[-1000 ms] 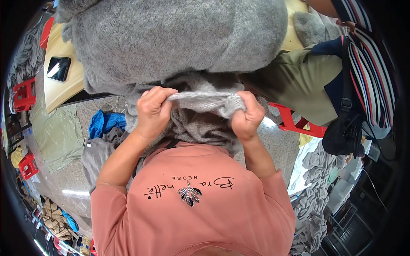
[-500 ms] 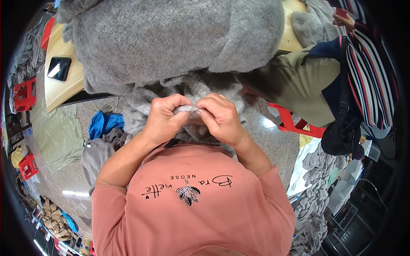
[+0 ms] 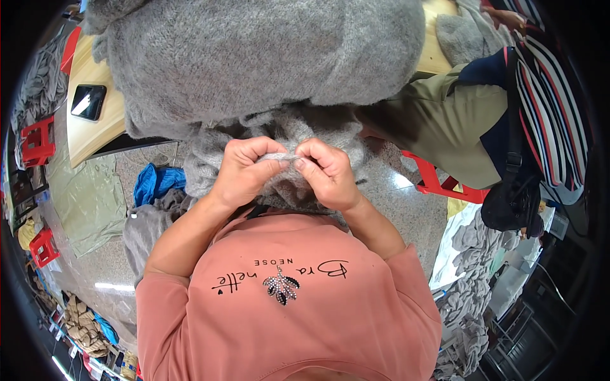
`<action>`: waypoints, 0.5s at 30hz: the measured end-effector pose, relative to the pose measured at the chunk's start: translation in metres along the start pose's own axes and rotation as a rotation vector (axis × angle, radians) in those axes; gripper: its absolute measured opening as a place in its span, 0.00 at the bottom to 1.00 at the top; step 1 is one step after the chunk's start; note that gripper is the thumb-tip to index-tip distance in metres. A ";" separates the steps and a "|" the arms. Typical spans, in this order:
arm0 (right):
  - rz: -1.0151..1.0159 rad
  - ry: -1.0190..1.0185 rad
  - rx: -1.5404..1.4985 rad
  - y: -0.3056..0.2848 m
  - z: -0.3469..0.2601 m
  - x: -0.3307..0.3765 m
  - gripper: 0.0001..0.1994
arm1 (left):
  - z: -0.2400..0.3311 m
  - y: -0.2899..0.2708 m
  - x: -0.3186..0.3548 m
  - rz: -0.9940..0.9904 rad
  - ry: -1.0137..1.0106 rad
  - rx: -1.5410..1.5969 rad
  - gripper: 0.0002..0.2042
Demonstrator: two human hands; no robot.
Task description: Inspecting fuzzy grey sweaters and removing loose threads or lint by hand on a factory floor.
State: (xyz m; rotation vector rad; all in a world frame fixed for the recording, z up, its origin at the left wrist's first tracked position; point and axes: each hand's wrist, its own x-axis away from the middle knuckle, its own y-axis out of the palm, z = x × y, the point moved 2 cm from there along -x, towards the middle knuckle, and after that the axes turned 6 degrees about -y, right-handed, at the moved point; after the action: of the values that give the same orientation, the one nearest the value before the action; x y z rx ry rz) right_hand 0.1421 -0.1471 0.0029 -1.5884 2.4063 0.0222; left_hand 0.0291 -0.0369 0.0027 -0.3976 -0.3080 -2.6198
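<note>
A large fuzzy grey knitted garment (image 3: 267, 57) lies over a wooden table (image 3: 95, 127) and hangs down toward my chest. My left hand (image 3: 244, 171) and my right hand (image 3: 327, 174) are close together, knuckles almost touching. Both pinch a small bunched fold of the grey garment's hanging edge between thumbs and fingertips. The fold itself is mostly hidden by my fingers. I wear a salmon-pink shirt (image 3: 292, 305) with a beaded leaf motif.
A dark phone (image 3: 88, 101) lies on the table's left end. Another person in olive trousers (image 3: 445, 133) and a striped top sits at the right on a red stool (image 3: 438, 184). Red stools (image 3: 38, 136), blue cloth (image 3: 155, 181), grey fabric piles (image 3: 476, 279) lie on the floor.
My hands have come together from a wide spread along the garment's edge. They now pinch one small spot between them.
</note>
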 end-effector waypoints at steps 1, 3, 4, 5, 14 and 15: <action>0.001 0.003 0.000 0.001 0.000 -0.001 0.01 | -0.001 0.000 -0.001 0.003 -0.007 -0.016 0.02; 0.024 -0.034 0.085 0.003 -0.002 -0.004 0.01 | 0.000 0.002 -0.001 0.009 -0.014 -0.033 0.02; 0.024 -0.034 0.084 0.004 0.000 -0.004 0.01 | -0.003 0.004 0.000 -0.008 -0.078 -0.029 0.02; 0.034 -0.044 0.088 0.004 0.003 -0.003 0.01 | -0.004 0.005 0.000 -0.028 -0.141 -0.025 0.02; 0.384 -0.025 0.146 -0.066 0.018 0.029 0.06 | -0.007 -0.013 -0.001 -0.006 -0.212 0.039 0.02; 0.378 0.016 0.145 -0.072 0.021 0.037 0.09 | -0.008 -0.014 -0.001 0.000 -0.231 0.036 0.01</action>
State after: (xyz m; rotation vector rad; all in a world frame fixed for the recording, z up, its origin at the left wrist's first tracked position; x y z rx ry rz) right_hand 0.1980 -0.2058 -0.0166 -1.0597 2.6169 -0.0922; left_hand 0.0213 -0.0270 -0.0074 -0.6892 -0.4294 -2.5666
